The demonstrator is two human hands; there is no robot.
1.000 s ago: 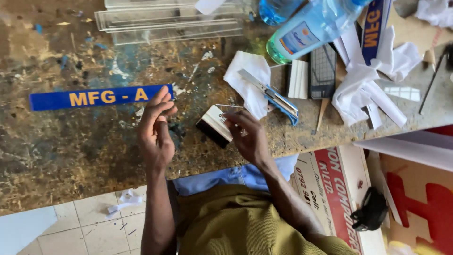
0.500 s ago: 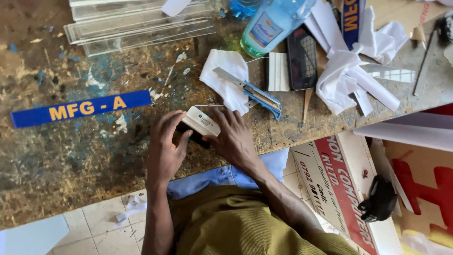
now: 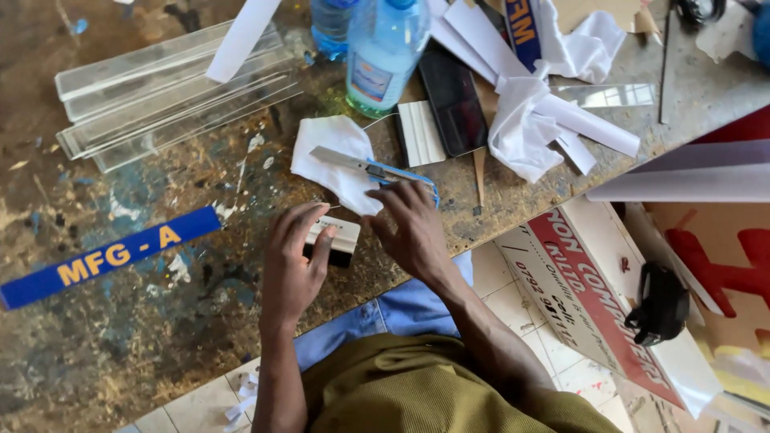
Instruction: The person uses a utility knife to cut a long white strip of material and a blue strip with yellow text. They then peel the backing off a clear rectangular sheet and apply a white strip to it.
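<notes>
We held a small white block at the bench edge.
Our left hand (image 3: 293, 261) gripped the white block (image 3: 335, 239); our right hand (image 3: 411, 228) lay open, touching the white cloth (image 3: 333, 156).

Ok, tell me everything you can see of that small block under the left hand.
The small block is a short rectangular piece, pale cream on top with a dark, nearly black lower edge. It looks like plastic, though I cannot be sure. It lies flat on the paint-stained workbench near the front edge. The left hand rests its fingers over the left end; the right hand is beside it.

Both hands (image 3: 353, 244) rest on a small white block (image 3: 335, 239).
</notes>
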